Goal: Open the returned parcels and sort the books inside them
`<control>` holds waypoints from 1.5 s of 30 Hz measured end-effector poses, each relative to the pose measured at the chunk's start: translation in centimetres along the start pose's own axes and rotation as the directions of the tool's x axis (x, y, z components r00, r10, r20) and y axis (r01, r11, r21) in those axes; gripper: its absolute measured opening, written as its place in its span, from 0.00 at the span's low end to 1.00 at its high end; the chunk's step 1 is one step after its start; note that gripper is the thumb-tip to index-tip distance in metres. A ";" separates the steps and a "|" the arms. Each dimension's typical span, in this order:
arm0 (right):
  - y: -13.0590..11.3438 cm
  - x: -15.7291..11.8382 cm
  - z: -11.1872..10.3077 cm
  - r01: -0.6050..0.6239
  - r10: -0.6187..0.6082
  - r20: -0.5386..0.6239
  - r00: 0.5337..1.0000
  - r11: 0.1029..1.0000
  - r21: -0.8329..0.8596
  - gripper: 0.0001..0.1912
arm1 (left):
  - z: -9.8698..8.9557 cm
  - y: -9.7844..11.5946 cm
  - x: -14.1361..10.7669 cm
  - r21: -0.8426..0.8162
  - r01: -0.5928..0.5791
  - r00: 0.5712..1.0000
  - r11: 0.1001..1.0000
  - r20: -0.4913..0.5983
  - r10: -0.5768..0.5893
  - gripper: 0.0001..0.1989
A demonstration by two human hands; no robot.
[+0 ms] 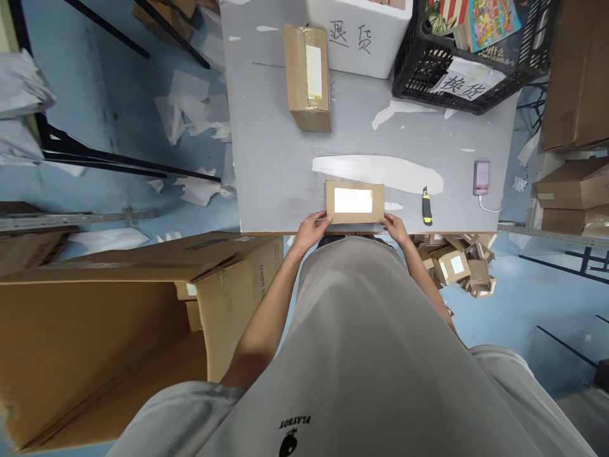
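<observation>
A small brown cardboard box point(354, 218) with a white label on top lies at the near edge of the grey table point(271, 171). My left hand point(313, 230) grips the box at its left end, thumb near the lower corner. At the opposite end, my right hand point(394, 228) holds the right corner with its fingers. To the right of the box lies a black and yellow utility knife point(427, 208). A taller taped brown box point(308, 79) with a white label stands farther back on the table, left of centre.
At the back are a white foam box point(360, 38) and a black crate point(413, 70) holding books. A phone point(481, 178) with a cable lies at right. A large open carton point(238, 304) stands at lower left; small boxes point(451, 265) are piled below the table's right side.
</observation>
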State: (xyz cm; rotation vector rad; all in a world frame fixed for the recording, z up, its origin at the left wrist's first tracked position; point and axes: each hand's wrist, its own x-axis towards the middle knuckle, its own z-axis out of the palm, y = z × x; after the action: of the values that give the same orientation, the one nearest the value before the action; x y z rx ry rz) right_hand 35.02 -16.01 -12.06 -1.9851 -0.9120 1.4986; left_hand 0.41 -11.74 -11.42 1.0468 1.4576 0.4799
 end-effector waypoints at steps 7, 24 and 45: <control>1.7 0.6 -2.2 -0.105 0.129 -0.167 0.978 0.984 0.144 0.22 | 0.5 5.2 -2.3 0.225 -0.222 0.960 0.949 0.223 0.172 0.32; 2.4 1.9 -2.2 -0.167 0.225 -0.349 0.910 0.968 0.188 0.21 | 6.8 10.6 -5.0 0.244 -0.503 0.832 0.829 0.396 0.388 0.28; -7.8 -3.4 3.7 0.175 -0.157 0.090 0.983 0.954 -0.244 0.24 | -3.3 -3.8 4.6 -0.102 0.068 0.995 0.993 -0.065 -0.075 0.29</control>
State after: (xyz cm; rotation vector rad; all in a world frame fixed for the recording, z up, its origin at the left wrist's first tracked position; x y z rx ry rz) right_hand 29.19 -13.51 -5.34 -1.9788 -1.3217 1.4233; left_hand -3.34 -8.99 -16.45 0.9041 1.5113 0.5364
